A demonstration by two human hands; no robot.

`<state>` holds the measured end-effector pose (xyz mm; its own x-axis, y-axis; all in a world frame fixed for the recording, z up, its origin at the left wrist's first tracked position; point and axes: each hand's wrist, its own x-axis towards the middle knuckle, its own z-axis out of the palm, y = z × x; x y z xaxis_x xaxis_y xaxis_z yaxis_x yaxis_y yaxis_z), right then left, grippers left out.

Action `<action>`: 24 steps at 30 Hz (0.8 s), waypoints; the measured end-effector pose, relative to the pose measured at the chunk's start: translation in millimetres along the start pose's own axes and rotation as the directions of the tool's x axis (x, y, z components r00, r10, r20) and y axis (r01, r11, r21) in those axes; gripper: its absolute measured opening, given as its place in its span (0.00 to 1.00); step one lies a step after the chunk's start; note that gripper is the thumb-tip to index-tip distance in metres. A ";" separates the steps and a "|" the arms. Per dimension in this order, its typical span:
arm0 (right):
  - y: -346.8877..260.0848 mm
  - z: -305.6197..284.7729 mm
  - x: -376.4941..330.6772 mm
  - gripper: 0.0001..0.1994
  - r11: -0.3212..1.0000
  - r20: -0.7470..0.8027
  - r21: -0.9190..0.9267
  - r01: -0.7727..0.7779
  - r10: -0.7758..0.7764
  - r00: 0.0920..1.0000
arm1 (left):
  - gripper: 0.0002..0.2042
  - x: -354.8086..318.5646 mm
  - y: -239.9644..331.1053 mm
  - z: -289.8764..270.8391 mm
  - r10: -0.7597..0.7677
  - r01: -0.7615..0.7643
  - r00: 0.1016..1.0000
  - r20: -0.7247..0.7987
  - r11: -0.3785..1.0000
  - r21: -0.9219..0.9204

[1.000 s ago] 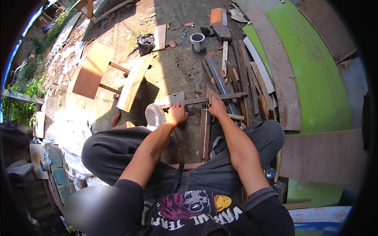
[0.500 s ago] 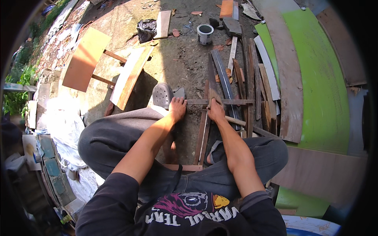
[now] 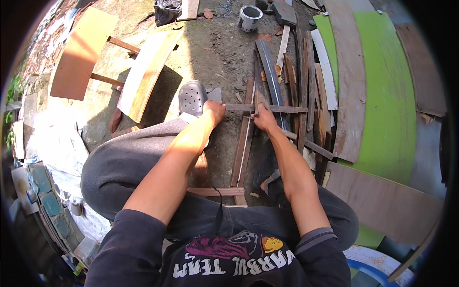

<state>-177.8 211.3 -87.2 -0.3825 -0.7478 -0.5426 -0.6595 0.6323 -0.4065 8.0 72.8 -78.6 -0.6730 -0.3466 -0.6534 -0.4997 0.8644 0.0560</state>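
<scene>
A: Hand state, near side first?
B: Left hand (image 3: 213, 108) closed around the near end of the thin wooden slat (image 3: 267, 108), beside the grey perforated clog (image 3: 192, 97). Right hand (image 3: 262, 116) wrapped tight around a small wooden-handled tool (image 3: 258, 99), set against the same slat.

A: Slat location?
B: Crosswise on two upright battens (image 3: 244, 143), on the dirt, just ahead of the knees.

A: Likely faults?
B: Slip of the tool toward the left fingers, judged from their closeness. Shift of the slat on narrow supports. Splinters from rough edges. Bare foot (image 3: 266, 184) near loose scrap (image 3: 306, 95).

A: Containers, labels, signs farther out?
B: Round white tin (image 3: 249, 18) with dark inside, upper middle. Dark crumpled bag (image 3: 167, 10) left of it. Stacked bluish-green flat packs (image 3: 43, 191) at the far left edge. Labels too small to tell.
</scene>
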 end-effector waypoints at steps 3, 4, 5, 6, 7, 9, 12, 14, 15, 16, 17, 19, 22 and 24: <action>-14.6 -3.7 -0.3 0.21 0.997 0.038 -0.068 -0.038 0.041 0.998 | 0.18 1.9 -2.1 11.8 -0.026 0.024 0.998 -0.056 0.999 -0.025; -18.5 -4.8 -1.5 0.21 0.996 0.043 -0.079 -0.050 0.054 0.998 | 0.18 2.5 -1.5 13.1 -0.037 0.035 0.998 -0.056 0.999 -0.040; -22.4 -7.2 -3.3 0.21 0.996 0.033 -0.073 -0.053 0.056 0.998 | 0.18 3.4 -0.1 14.1 -0.048 0.045 0.997 -0.057 0.997 -0.055; -20.4 -5.7 -5.2 0.21 0.996 0.026 -0.065 -0.062 0.063 0.998 | 0.17 4.6 2.0 14.7 -0.040 0.036 0.998 -0.056 0.998 -0.060; -19.8 -4.5 -4.4 0.21 0.996 0.019 -0.054 -0.064 0.065 0.998 | 0.16 5.2 1.7 11.4 -0.037 0.033 0.998 -0.056 0.998 -0.060; -15.5 -5.0 -4.2 0.21 0.997 0.001 -0.014 -0.079 0.080 0.997 | 0.14 8.9 3.1 2.7 -0.066 0.060 0.997 -0.047 0.991 -0.123; -12.5 -0.5 -3.5 0.23 0.998 -0.027 0.030 -0.054 0.055 0.998 | 0.14 10.8 0.0 -13.4 -0.157 0.129 0.985 -0.074 0.946 -0.297; -13.5 2.2 -3.7 0.21 0.995 -0.059 0.075 -0.067 0.072 0.996 | 0.17 16.6 -7.1 -3.6 -0.192 0.110 0.966 -0.175 0.912 -0.395; -14.0 3.1 -4.2 0.19 0.993 -0.075 0.097 -0.074 0.081 0.994 | 0.17 21.7 -10.1 -0.8 -0.201 0.114 0.965 -0.165 0.897 -0.428; -13.5 4.2 -5.5 0.18 0.983 -0.149 0.178 -0.034 0.061 0.987 | 0.16 28.5 -11.7 -1.3 -0.208 0.113 0.965 -0.159 0.879 -0.463; -14.2 7.6 -9.2 0.16 0.967 -0.223 0.255 0.012 0.046 0.974 | 0.15 32.5 -11.7 0.2 -0.214 0.112 0.965 -0.153 0.860 -0.497; -26.0 9.9 -27.0 0.11 0.893 -0.347 0.439 0.100 0.066 0.936 | 0.16 32.6 -12.4 8.1 -0.192 0.061 0.962 -0.193 0.843 -0.535; -36.1 17.9 -57.3 0.12 0.831 -0.438 0.526 0.180 0.083 0.895 | 0.22 35.5 -9.2 -0.9 -0.033 -0.014 0.988 -0.151 0.953 -0.302; -61.7 14.4 -80.8 0.16 0.806 -0.412 0.580 0.118 0.165 0.896 | 0.23 36.4 -6.2 13.3 -0.014 -0.011 0.984 -0.179 0.990 -0.139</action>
<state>-96.9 235.7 -28.8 -0.7182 -0.6491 -0.2507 -0.2009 0.5384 -0.8184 -6.1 59.7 -112.7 -0.7527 -0.4181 -0.5086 -0.5628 0.8094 0.1677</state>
